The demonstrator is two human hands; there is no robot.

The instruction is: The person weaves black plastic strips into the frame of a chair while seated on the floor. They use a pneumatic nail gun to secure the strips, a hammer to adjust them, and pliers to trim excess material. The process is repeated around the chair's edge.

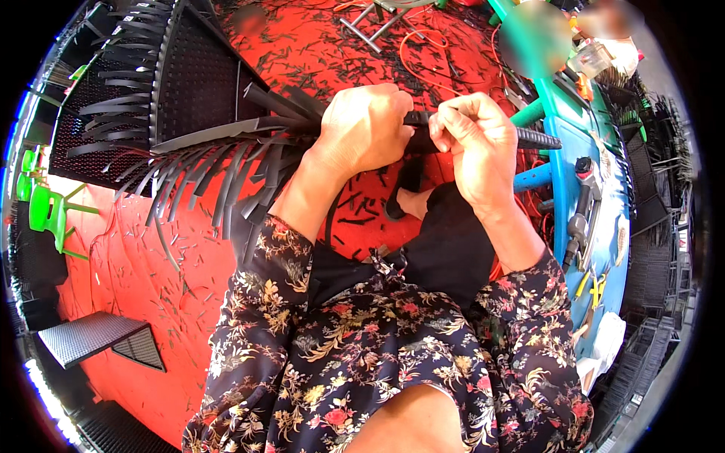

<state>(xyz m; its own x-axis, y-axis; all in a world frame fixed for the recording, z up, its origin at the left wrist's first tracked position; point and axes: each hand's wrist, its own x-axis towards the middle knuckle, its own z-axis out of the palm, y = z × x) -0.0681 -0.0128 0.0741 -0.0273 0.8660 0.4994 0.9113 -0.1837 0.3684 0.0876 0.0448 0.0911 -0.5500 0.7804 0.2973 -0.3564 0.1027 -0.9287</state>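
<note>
Hands: left hand (368, 128), right hand (474, 136) grip black woven frame (189, 83); fingertips hidden.

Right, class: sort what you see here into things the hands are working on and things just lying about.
In use:
left hand
right hand
black woven frame
loose black strips
wrapped leg

Lying about:
blue table with hand tools
green chair
woven panel
strip offcuts

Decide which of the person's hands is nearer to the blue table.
Right. The right hand grips the wrapped bar close beside the blue table; the left hand holds the bar farther left, toward the woven black frame.
</note>
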